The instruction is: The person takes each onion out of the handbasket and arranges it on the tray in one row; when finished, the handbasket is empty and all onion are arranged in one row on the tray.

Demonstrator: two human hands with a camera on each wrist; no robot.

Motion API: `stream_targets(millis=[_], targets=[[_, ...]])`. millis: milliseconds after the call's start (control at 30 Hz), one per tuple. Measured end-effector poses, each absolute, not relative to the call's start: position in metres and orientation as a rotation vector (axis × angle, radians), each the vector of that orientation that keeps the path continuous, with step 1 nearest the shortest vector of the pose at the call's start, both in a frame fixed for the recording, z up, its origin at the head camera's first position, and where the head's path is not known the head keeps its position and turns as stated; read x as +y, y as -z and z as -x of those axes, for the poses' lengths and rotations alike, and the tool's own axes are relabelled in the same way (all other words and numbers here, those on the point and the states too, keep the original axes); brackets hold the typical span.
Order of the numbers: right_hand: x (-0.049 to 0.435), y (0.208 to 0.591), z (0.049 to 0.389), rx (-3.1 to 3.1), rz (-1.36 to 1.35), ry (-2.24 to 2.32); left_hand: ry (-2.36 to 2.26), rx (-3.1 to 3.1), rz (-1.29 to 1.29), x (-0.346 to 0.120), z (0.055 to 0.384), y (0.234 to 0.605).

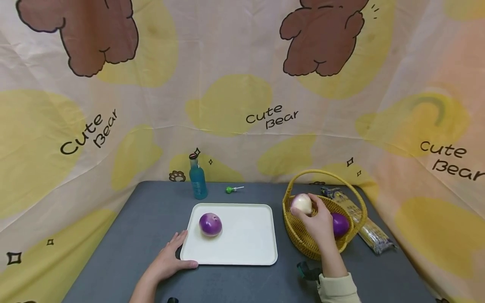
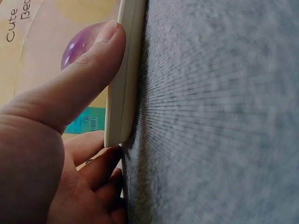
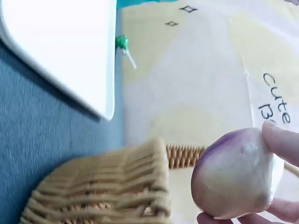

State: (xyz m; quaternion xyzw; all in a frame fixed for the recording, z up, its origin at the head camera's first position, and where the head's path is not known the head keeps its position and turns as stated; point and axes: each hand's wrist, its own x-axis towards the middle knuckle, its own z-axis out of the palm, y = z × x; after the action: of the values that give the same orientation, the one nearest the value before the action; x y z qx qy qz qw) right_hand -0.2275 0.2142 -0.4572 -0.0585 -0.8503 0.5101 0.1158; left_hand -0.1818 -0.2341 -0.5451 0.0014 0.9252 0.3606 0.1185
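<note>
My right hand [image 1: 319,219] grips a round white-and-purple vegetable [image 1: 302,204], thumb and fingers around its sides, over the left part of a yellow wicker basket [image 1: 299,237]. In the right wrist view this vegetable [image 3: 236,177] looks glossy, mostly white with a purple flank. Inside the basket, to the right of my wrist, lies a purple round vegetable [image 1: 340,224]. My left hand [image 1: 166,259] spans the near left corner of a white tray [image 1: 246,235]. Its thumb [image 2: 93,63] lies along the front rim, the fingers by the left side. A purple round vegetable [image 1: 210,224] sits on the tray's left half.
Behind the tray stand a blue bottle [image 1: 198,181] and a green lollipop [image 1: 231,190]. Right of the basket lies a long clear-and-yellow packet [image 1: 373,233]. The basket's handle [image 1: 322,171] arches high. A printed curtain [image 1: 227,105] hangs behind the grey table [image 1: 113,252].
</note>
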Motion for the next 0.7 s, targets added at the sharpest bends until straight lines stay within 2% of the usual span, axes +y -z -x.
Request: stream_targets(millis=[700], targets=[[0.165, 0.458, 0.225, -2.411, -0.078, -1.539, -1.053, 2.698, 0.003, -0.233, 0.183, 0.547]])
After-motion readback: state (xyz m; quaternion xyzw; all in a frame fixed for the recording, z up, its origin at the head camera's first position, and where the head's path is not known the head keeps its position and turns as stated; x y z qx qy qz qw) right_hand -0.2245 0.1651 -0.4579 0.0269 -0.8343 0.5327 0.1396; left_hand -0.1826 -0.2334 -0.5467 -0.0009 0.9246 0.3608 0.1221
